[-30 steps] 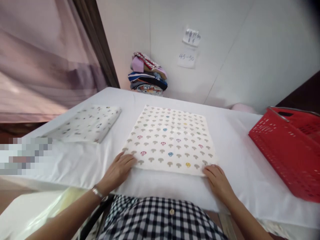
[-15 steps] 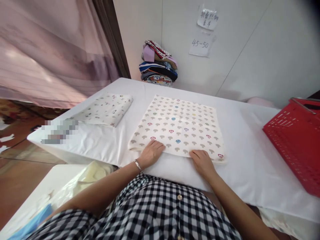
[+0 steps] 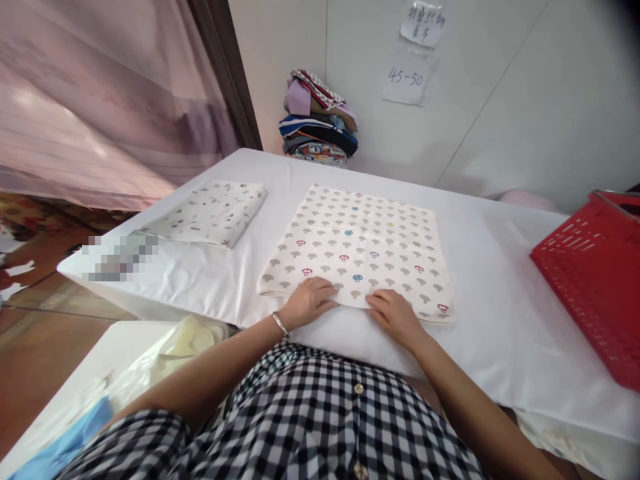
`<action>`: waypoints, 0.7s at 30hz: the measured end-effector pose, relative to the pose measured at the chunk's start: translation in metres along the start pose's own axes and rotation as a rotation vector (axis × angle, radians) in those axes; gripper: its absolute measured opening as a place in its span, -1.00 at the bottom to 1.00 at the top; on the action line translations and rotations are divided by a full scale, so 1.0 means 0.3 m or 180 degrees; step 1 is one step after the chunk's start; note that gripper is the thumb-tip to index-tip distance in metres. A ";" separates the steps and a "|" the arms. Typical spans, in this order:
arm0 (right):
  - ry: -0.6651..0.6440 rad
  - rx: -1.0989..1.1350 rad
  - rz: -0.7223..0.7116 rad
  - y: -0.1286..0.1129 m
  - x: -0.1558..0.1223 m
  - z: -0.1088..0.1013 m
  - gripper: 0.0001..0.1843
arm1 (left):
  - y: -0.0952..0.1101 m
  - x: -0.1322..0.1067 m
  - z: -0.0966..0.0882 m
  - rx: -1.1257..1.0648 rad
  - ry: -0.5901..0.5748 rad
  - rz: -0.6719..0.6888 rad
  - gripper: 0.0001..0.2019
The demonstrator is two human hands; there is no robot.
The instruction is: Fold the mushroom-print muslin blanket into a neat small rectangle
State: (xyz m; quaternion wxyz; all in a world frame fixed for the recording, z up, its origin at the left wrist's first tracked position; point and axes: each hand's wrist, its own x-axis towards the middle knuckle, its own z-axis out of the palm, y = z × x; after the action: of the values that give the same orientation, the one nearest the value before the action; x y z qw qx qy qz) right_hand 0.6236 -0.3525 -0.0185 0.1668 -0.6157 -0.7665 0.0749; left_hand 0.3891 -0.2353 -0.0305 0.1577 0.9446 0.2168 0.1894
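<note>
A cream cloth [image 3: 375,230] printed with grey mushrooms and a few coloured ones lies folded in layers on the white-covered table. My left hand [image 3: 310,300] is at the middle of its near edge, fingers on top and thumb along the edge, closed on the fabric. A short way to the right, my right hand [image 3: 395,317] pinches the same edge, its fingertips over the cloth. The stretch of edge between both hands looks slightly lifted. Which layers the fingers hold is hidden.
Another folded printed cloth [image 3: 215,212] lies at the left, near a blurred patch. A red basket [image 3: 595,280] stands at the right. Stacked folded fabrics [image 3: 320,123] sit beyond the far edge. A lower white surface [image 3: 75,380] holds plastic bags at left.
Both hands have slid closer together along the cloth's near edge, the right one leftward and the left one slightly rightward. The view has shifted a little; the cloth stays in place.
</note>
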 end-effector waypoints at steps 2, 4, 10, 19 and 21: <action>-0.0073 0.0305 0.0029 0.012 -0.009 -0.019 -0.75 | -0.009 0.002 -0.022 -0.0119 -0.0029 -0.0057 -0.77; -0.0158 0.0609 0.0113 0.037 -0.018 -0.040 -0.72 | -0.036 0.007 -0.053 -0.0167 -0.0031 -0.0213 -0.78; 0.0204 0.0406 0.0428 0.156 0.040 -0.051 -0.72 | -0.177 0.074 -0.109 0.0338 0.0217 -0.0476 -0.72; -0.0343 -0.0179 0.0573 0.266 0.313 0.026 -0.45 | -0.357 0.250 -0.028 0.0840 -0.0309 -0.0811 -0.43; -0.0695 -0.0144 0.0867 0.290 0.335 0.021 -0.39 | -0.383 0.258 -0.034 0.0748 -0.0494 -0.0931 -0.38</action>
State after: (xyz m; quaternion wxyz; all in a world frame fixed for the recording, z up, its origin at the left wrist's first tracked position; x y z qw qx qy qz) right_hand 0.6826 -0.2345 -0.0358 0.0570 -0.7057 -0.6910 0.1460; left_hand 0.4093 -0.0986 -0.0429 0.0885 0.9267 0.3595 0.0646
